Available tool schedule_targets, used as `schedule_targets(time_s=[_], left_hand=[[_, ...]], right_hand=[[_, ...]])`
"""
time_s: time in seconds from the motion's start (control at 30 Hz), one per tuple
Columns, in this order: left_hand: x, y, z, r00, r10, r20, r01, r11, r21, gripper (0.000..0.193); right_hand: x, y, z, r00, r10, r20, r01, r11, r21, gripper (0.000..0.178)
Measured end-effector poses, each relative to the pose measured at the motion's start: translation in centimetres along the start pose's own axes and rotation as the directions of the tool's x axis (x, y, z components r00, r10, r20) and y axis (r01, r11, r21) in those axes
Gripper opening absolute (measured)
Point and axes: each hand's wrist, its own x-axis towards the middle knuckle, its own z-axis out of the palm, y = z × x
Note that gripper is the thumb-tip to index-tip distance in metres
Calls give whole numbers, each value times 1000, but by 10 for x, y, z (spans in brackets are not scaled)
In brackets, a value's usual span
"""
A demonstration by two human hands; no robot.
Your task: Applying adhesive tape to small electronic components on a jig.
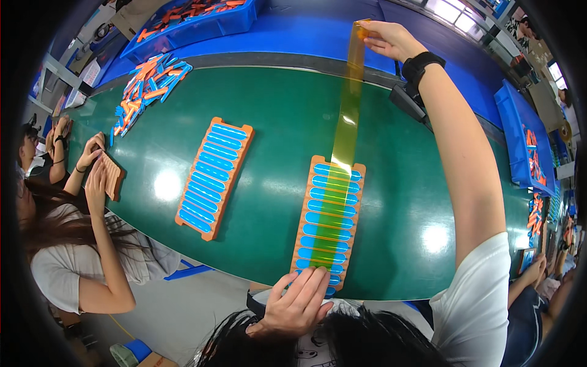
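Observation:
My right hand (391, 41) is raised at the far side, its thumb and fingers pinching the upper end of a clear amber tape strip (347, 119). The strip slants down from there and lies lengthwise over an orange slotted tray (360, 211) that holds a row of blue oval pieces (309, 217). At the tray's near end, my left hand (298, 304) rests with fingers stretched flat on the tape's lower end. To the left is a second orange tray (227, 208), filled with similar blue pieces and without amber tape across it.
A pile of orange and blue pieces (150, 85) lies at the far left of the green table (269, 122). Blue bins (202, 30) hold more. A black device (406, 104) sits near my right forearm. At left, a person's hands (95, 162) hold another tray (112, 175).

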Motion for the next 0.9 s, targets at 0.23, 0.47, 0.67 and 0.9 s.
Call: schedule_targets(time_s=[0.23, 0.47, 0.67, 0.9], left_hand=[[7, -2, -7, 999, -42, 16, 43, 997, -65, 44], [15, 0, -7, 993, -86, 84, 95, 989, -111, 55], [28, 5, -8, 984, -145, 104, 137, 987, 87, 57], [43, 5, -12, 955, -250, 159, 239, 967, 86, 54]], right_hand=[[8, -4, -3, 998, -26, 59, 30, 997, -78, 25], [-3, -5, 7, 999, -36, -2, 36, 999, -14, 16], [-3, -4, 8, 999, -21, 40, 21, 1000, -13, 15], [1, -4, 10, 999, 17, 32, -17, 1000, -6, 16]])
